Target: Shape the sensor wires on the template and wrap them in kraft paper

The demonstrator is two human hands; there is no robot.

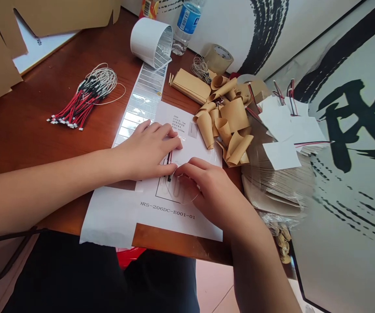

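**Both hands on printed sheet, wire lead between them**

Left hand (147,151) lies flat, not gripping, fingertips on the printed sheet (187,219), just beside a short red-and-black wire lead (169,166). Right hand (207,192) curves over a clear plastic film (180,190); can't tell if it's gripping. Lead sits mid-frame on the sheet. Red-and-black wire bundle (86,100) upper left; kraft paper curls (224,121) and white cards (291,126) right.

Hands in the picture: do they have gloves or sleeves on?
The left hand and right hand are bare, with no gloves, rings or watch showing. The forearms have no sleeves either. Dark clothing shows on the person's lap.
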